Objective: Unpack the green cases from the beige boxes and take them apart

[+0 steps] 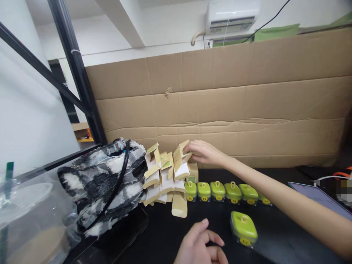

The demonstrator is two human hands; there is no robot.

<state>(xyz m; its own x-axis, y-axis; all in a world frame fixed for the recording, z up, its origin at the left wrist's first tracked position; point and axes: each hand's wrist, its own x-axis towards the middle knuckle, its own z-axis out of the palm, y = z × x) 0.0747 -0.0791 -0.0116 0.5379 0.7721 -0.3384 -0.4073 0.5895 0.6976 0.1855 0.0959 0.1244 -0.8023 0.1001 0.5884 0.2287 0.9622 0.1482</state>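
Your right hand (202,151) pinched the top flap of a light, flimsy carton (180,161) on the stack beside the fuzzy bag (104,183); grip its folded edges. Your left hand (200,245) rested loosely curled, empty.

The right hand (200,151) reaches across the black table (275,238) to a pile of open tan cartons (165,174), its fingertips on the flap of the topmost one. The left hand (202,245) rests low on the table, fingers loosely curled, holding nothing. Just right of it lies a single green case (244,228). Behind it a row of green cases (224,190) runs from the pile rightward under the right forearm. A furry black-and-white bag (104,183) leans against the pile's left side. A cardboard wall (233,110) stands behind.
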